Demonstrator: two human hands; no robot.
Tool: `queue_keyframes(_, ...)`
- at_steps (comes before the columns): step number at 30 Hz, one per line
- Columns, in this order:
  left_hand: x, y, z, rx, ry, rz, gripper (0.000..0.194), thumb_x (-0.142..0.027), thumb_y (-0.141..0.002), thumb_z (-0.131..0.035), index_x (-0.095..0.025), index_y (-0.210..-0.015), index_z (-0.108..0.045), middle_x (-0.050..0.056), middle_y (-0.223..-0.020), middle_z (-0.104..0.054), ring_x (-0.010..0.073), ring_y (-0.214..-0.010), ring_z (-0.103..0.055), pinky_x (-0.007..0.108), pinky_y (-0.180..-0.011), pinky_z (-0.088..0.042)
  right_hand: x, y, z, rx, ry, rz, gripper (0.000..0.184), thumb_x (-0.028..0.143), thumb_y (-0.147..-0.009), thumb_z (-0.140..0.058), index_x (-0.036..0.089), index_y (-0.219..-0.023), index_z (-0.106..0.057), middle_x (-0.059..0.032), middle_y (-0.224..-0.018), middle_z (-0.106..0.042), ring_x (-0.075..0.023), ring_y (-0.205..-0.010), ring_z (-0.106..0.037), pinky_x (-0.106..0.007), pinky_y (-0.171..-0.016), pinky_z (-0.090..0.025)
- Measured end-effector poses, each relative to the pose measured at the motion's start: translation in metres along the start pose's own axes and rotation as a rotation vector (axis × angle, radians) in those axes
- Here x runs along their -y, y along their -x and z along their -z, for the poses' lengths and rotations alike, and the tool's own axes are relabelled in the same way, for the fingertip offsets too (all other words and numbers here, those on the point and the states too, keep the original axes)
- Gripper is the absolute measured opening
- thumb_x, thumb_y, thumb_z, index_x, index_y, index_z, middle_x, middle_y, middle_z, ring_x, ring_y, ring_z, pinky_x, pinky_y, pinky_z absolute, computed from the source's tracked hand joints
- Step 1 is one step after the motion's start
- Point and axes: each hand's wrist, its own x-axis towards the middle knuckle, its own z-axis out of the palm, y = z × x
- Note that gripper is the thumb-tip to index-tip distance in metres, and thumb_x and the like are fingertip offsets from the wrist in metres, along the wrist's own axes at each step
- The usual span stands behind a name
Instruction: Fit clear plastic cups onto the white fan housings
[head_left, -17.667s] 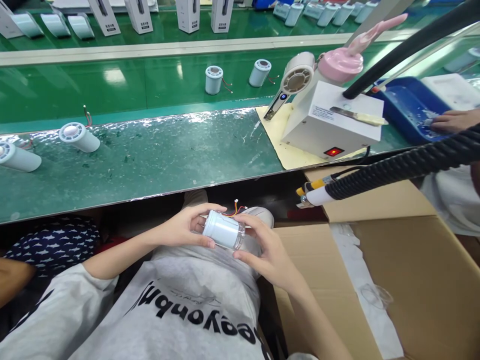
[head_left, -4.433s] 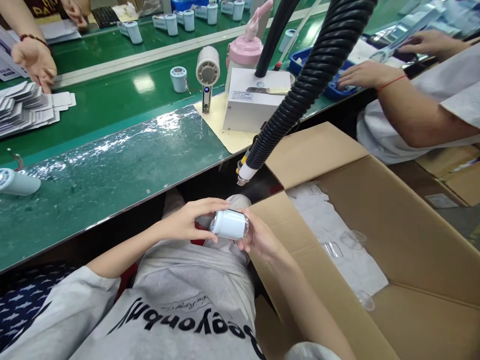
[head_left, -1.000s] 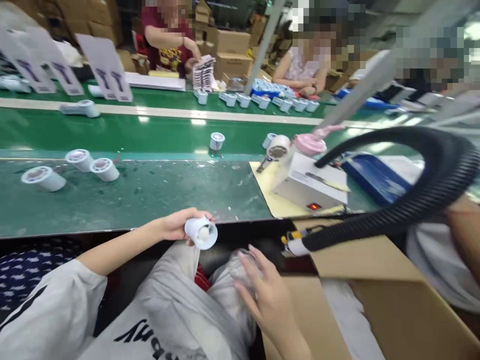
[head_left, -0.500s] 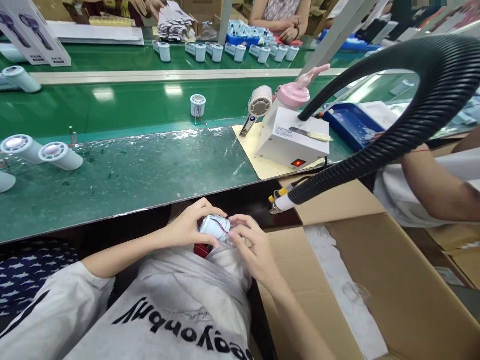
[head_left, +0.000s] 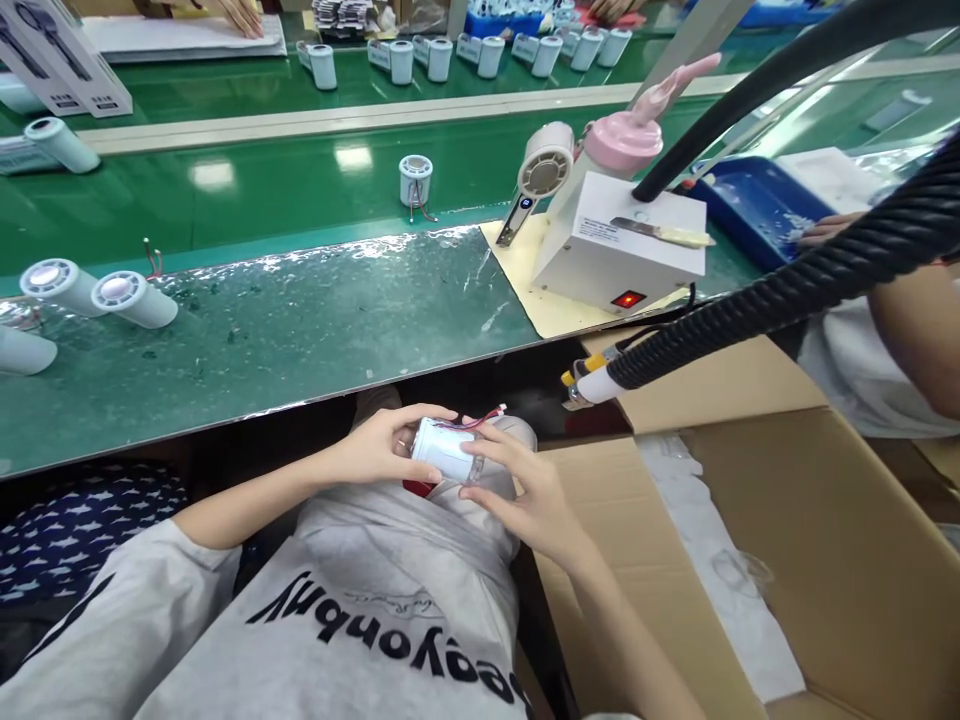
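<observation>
Over my lap I hold a small pale blue-white cylinder part point(head_left: 444, 448) with thin red wires trailing from its top. My left hand point(head_left: 371, 448) grips its left end with fingers curled round it. My right hand point(head_left: 525, 480) closes on its right end, where a clear cap seems to sit, thumb and fingers pinching it. Both hands are below the near edge of the green workbench point(head_left: 247, 340).
Similar white cylinders point(head_left: 135, 298) lie at the bench's left, one point(head_left: 415, 181) stands on the belt. A white box machine point(head_left: 622, 250) with a red light sits right. A black ribbed hose point(head_left: 787, 290) ends near an open cardboard box point(head_left: 750, 560). A co-worker's arm point(head_left: 915, 340) is far right.
One second ago my left hand alone held the cylinder while my right hand hovered lower; since then both hands have closed on it over my lap. The view tilted down.
</observation>
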Motion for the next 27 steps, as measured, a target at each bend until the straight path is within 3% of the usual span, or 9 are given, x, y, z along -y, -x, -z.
queue_keyframes(4,-0.005,0.003,0.001,0.051,-0.147,-0.056,0.083,-0.041,-0.072,-0.092,-0.023,-0.147,-0.06,0.015,-0.135,-0.07,0.0263,-0.108,-0.071,0.037,-0.088,-0.059,0.003,0.008,0.001,-0.001,0.037,0.063,0.039,0.031,-0.09,-0.084,0.029,-0.127,-0.073,-0.0102,-0.139,-0.073,-0.0294,-0.128,-0.07,-0.046,-0.111,-0.058)
queue_keyframes(8,-0.012,0.006,0.003,0.074,-0.303,-0.203,0.08,-0.041,-0.075,-0.091,-0.027,-0.148,-0.061,0.014,-0.147,-0.065,0.0321,-0.128,-0.065,0.043,-0.104,-0.055,0.007,0.01,0.004,0.008,-0.033,-0.08,0.039,0.04,-0.088,-0.086,0.026,-0.122,-0.073,-0.0124,-0.132,-0.075,-0.0318,-0.122,-0.073,-0.048,-0.104,-0.063)
queue_keyframes(13,-0.013,0.008,0.004,0.12,-0.354,-0.327,0.076,-0.038,-0.079,-0.089,-0.03,-0.149,-0.06,0.013,-0.151,-0.063,0.0323,-0.138,-0.06,0.049,-0.12,-0.044,0.012,0.009,0.004,0.024,-0.235,-0.21,0.042,0.042,-0.084,-0.089,0.027,-0.12,-0.073,-0.0097,-0.122,-0.078,-0.0296,-0.112,-0.076,-0.043,-0.093,-0.068)
queue_keyframes(20,-0.014,0.01,0.004,0.145,-0.372,-0.37,0.072,-0.036,-0.084,-0.085,-0.03,-0.15,-0.058,0.013,-0.153,-0.061,0.0319,-0.14,-0.059,0.049,-0.12,-0.045,0.014,0.009,0.001,0.024,-0.384,-0.355,0.048,0.05,-0.082,-0.088,0.027,-0.119,-0.069,-0.01,-0.125,-0.073,-0.0273,-0.108,-0.075,-0.038,-0.085,-0.068)
queue_keyframes(27,-0.015,0.011,0.004,0.155,-0.373,-0.376,0.074,-0.034,-0.083,-0.087,-0.03,-0.151,-0.058,0.014,-0.153,-0.061,0.0319,-0.139,-0.06,0.049,-0.118,-0.046,0.015,0.007,-0.003,0.037,-0.499,-0.451,0.055,0.061,-0.081,-0.086,0.026,-0.116,-0.064,-0.0103,-0.112,-0.075,-0.0264,-0.098,-0.075,-0.035,-0.075,-0.066)
